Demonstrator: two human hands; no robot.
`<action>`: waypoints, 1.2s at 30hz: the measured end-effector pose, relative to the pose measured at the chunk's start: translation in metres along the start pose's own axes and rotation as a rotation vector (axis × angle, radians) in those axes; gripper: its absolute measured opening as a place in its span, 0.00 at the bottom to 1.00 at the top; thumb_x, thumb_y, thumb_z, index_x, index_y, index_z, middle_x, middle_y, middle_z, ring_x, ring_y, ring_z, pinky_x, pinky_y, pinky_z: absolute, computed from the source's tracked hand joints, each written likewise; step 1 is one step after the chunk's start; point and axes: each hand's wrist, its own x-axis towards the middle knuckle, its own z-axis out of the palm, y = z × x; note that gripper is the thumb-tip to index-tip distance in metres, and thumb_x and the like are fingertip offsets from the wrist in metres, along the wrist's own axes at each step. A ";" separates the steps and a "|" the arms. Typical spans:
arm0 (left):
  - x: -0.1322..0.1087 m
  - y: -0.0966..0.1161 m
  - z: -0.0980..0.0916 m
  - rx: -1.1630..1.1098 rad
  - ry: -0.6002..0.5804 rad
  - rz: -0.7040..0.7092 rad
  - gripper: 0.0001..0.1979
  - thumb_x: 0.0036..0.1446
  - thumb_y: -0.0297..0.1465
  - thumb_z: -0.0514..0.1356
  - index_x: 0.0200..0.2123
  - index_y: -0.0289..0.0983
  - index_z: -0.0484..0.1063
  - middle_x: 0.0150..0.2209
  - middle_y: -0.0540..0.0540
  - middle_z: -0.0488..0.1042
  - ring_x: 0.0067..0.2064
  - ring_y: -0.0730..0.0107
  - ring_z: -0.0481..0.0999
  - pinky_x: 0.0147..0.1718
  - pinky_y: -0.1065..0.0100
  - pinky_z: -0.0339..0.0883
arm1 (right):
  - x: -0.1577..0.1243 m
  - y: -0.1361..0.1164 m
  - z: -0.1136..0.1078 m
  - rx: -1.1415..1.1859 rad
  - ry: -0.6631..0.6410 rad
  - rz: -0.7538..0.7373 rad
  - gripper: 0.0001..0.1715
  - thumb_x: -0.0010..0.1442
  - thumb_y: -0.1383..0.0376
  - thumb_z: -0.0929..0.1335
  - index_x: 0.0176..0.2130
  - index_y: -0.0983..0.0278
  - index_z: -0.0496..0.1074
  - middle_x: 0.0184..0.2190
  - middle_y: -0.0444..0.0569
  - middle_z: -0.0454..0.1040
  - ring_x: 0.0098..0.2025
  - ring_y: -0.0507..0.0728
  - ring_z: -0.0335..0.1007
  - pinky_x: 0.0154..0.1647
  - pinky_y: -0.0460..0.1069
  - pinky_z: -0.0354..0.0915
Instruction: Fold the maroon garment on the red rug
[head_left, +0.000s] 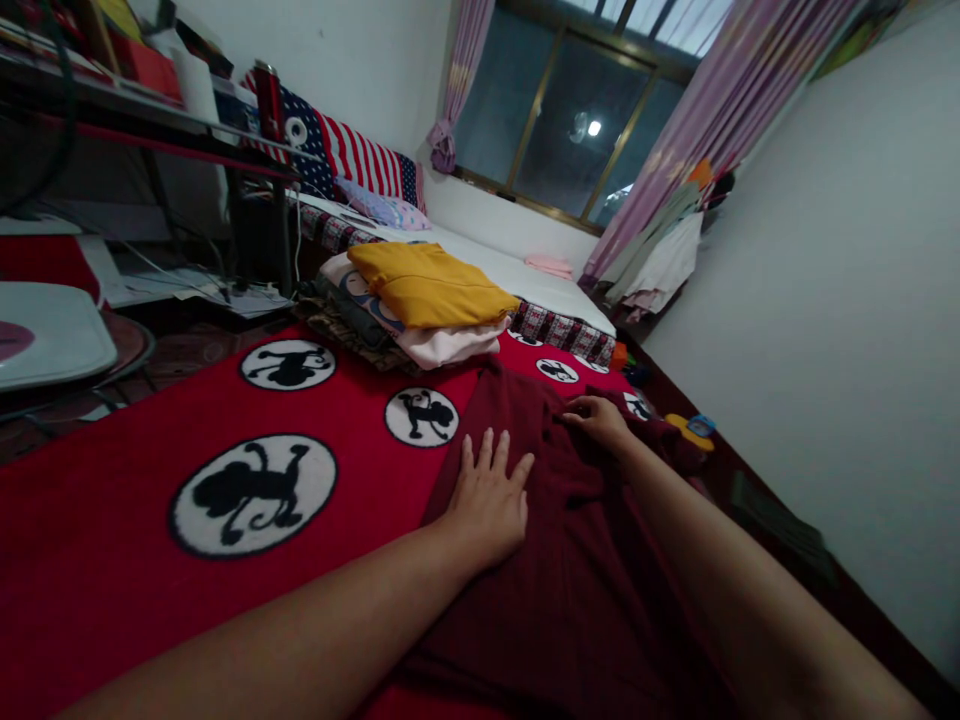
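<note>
A dark maroon garment lies spread over a red blanket printed with black monkey figures in white circles. My left hand rests flat on the garment's left side, fingers spread. Farther up and to the right, my right hand pinches a bit of the maroon cloth, its fingers pressed together. Folds run through the cloth beside that hand. Beyond my hands sits a stack of folded clothes, with a mustard-yellow garment on top.
A bed with a white sheet stands behind the stack, below a window. At left are a cluttered desk and a white chair. A white wall bounds the right side; clothes hang near the curtain.
</note>
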 end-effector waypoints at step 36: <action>0.037 -0.072 -0.027 0.095 0.028 -0.148 0.24 0.64 0.38 0.53 0.58 0.30 0.67 0.62 0.35 0.65 0.63 0.57 0.63 0.61 0.63 0.55 | -0.116 -0.104 0.045 0.136 0.147 0.076 0.12 0.55 0.66 0.67 0.40 0.64 0.75 0.41 0.50 0.72 0.38 0.54 0.69 0.43 0.49 0.64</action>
